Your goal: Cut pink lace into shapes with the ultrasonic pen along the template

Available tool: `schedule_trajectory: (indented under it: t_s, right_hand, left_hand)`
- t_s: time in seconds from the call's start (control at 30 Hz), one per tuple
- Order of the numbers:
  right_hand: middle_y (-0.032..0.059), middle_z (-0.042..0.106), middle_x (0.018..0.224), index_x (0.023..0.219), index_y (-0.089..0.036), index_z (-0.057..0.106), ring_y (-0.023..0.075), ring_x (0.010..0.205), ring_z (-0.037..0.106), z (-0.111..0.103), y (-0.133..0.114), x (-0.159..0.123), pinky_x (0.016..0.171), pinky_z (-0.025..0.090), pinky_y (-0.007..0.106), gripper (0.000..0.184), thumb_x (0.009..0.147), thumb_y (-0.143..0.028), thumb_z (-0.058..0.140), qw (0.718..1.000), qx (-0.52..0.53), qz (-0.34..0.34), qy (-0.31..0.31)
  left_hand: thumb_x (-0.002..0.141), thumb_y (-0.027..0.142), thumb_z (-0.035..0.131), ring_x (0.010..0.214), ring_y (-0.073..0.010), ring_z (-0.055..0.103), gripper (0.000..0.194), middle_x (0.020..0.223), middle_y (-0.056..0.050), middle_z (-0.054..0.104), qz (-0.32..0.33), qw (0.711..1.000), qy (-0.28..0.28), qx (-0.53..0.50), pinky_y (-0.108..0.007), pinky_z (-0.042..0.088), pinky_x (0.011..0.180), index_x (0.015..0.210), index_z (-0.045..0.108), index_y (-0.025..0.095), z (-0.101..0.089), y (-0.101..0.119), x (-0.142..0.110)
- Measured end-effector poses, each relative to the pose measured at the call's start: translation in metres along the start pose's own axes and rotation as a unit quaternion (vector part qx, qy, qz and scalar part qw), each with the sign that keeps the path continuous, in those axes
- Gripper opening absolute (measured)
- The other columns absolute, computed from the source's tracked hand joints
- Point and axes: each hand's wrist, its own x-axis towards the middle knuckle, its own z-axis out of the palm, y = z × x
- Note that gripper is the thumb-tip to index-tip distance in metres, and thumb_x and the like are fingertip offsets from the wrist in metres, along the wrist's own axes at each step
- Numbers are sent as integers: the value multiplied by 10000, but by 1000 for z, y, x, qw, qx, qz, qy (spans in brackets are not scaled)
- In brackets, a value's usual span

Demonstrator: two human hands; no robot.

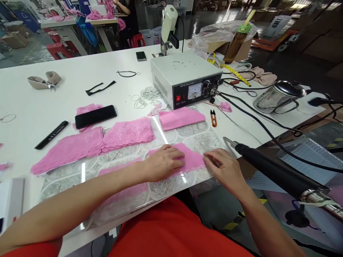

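Note:
A pink fabric piece (pixel 193 159) lies on a clear patterned mat (pixel 211 141) in front of me. My left hand (pixel 164 162) rests on its left part, fingers stretched and flat on the cloth. At the right tip of the same piece, my right hand (pixel 223 167) has thumb and fingers brought together on the edge. Beneath my left forearm lies another pink piece (pixel 131 192), partly hidden. Behind my hands are a stack of pink lace pieces (pixel 128 134), a stack of plain pink pieces (pixel 72 148) and a folded pink stack (pixel 182 117).
A grey control box (pixel 184 67) stands behind, its cable running to a black handheld tool (pixel 276 169) at my right. Orange thread snips (pixel 213 118), a glass mug (pixel 278 97), a phone (pixel 95 116) and a black marker-like stick (pixel 51 135) lie around. A person (pixel 128 18) sits at a far table.

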Motion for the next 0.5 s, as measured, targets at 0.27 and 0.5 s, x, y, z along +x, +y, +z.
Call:
schedule_trajectory:
  t_s: [0.27, 0.5]
  right_hand:
    - [28, 669, 748, 781, -250, 670, 185, 707, 638, 5, 5, 0, 612, 493, 319, 179, 918, -310, 571, 1000, 9, 18, 4]
    - [36, 682, 785, 827, -242, 663, 198, 755, 637, 8, 5, 2, 655, 479, 328, 172, 934, -318, 551, 999, -37, 5, 3]
  left_hand:
    - [1015, 200, 543, 1118, -215, 636, 184, 1265, -82, 685, 4, 1000, 3, 18, -372, 401, 1004, 1059, 721, 196, 5, 2, -1]
    - [983, 166, 582, 1087, -214, 644, 154, 1236, -70, 692, -3, 1000, -11, 21, -388, 387, 1007, 992, 732, 201, 2, 3, 3]
